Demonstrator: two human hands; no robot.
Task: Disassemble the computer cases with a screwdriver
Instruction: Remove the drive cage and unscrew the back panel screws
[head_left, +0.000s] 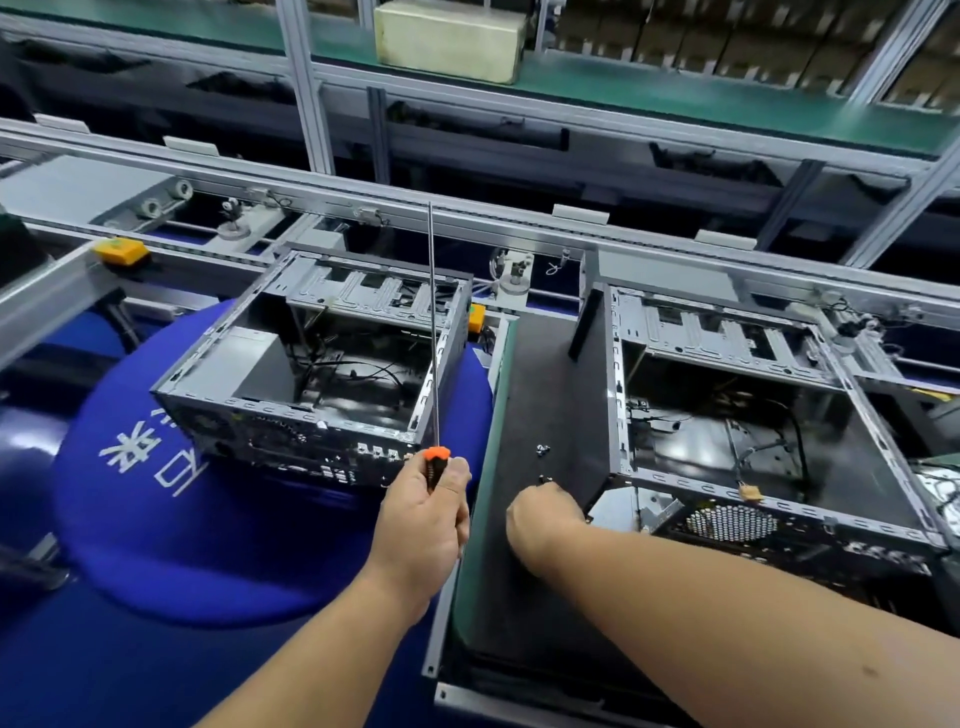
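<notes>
Two opened metal cases (332, 358) (753, 415) lie side by side (screwdriver (434, 332) upright).

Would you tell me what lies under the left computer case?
The left computer case sits on a round blue mat with white lettering. The mat's middle is covered by the case, so anything there is hidden.
</notes>
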